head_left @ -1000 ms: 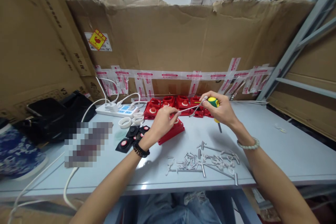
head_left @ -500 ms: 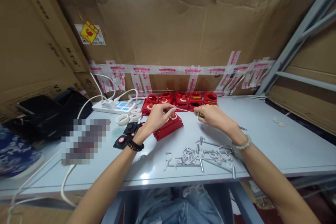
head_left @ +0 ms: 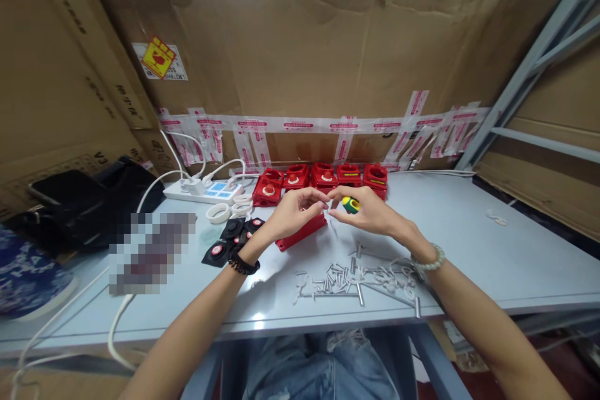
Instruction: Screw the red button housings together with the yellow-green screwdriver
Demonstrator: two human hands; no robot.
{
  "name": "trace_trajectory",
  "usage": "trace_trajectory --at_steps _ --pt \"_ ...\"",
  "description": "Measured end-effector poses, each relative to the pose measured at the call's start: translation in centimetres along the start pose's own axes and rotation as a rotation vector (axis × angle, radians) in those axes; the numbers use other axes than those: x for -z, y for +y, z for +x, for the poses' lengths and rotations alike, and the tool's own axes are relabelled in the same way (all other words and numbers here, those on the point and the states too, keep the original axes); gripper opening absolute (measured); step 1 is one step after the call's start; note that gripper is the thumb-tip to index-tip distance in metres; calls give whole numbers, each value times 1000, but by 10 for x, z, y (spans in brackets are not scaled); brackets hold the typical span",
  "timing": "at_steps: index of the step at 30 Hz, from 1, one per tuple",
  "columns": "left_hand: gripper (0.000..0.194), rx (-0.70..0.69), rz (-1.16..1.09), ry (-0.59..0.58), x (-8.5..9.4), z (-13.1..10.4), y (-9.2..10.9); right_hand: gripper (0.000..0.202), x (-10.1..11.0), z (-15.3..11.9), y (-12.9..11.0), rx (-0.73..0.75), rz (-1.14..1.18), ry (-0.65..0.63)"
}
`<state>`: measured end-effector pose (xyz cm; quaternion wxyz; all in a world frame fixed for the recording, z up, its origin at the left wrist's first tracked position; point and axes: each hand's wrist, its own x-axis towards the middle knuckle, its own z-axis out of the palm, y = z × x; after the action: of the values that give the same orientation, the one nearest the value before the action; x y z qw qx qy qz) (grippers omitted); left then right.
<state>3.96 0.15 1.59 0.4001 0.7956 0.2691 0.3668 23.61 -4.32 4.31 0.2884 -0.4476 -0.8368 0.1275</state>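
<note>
My right hand [head_left: 368, 209] holds a screwdriver [head_left: 350, 204] with a green and yellow handle against its palm. Its thumb and forefinger reach toward my left hand [head_left: 296, 211], and the fingertips of both hands come together. The left fingers are bent with the tips pinched; whatever lies between them is too small or hidden to make out. Below the left hand lies a red box [head_left: 302, 234], its top mostly covered by the fingers. Metal screws [head_left: 335, 278] and T-shaped metal rods [head_left: 389, 295] with white cords are spread on the table nearer to me.
Several red housings [head_left: 323, 178] line the back of the table [head_left: 469, 250]. On the left are black square parts [head_left: 218, 251], white rings [head_left: 218, 213], a power strip [head_left: 201, 192] with cables and a black bag [head_left: 135, 194]. A cardboard wall [head_left: 300, 56] stands behind.
My right hand has moved left, bringing its fingertips to the left hand's. The screwdriver's shaft, earlier stretched between the hands, no longer shows; its handle has turned into view.
</note>
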Motion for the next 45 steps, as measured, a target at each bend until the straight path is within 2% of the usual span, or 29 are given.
trace_trajectory --at_steps 3,6,9,13,17,22,29,34,38,45 --pt "23 8 -184 -24 -1 0 2 26 -4 -1 -3 40 100 68" --pt "27 44 -253 18 -2 0 1 28 -8 0 -1 29 113 146" --pt "27 61 -291 68 -3 1 -2 30 -11 1 0 52 130 168" --pt "33 51 -271 123 -5 2 -9 14 -16 2 -3 65 142 216" --pt "33 69 -224 154 -7 1 -11 12 -22 3 -3 92 114 266" --pt "30 69 -189 147 -8 0 -7 9 -23 3 0 110 100 285" --pt "33 64 -147 77 -5 0 -7 8 -21 3 -2 62 115 313" --pt "29 73 -160 138 -7 -1 -5 7 -21 3 -3 40 126 326" --pt "28 65 -190 187 -8 0 -6 11 -20 2 -4 43 177 289" --pt "33 45 -223 147 -8 -1 -5 16 -20 2 -3 -27 257 249"
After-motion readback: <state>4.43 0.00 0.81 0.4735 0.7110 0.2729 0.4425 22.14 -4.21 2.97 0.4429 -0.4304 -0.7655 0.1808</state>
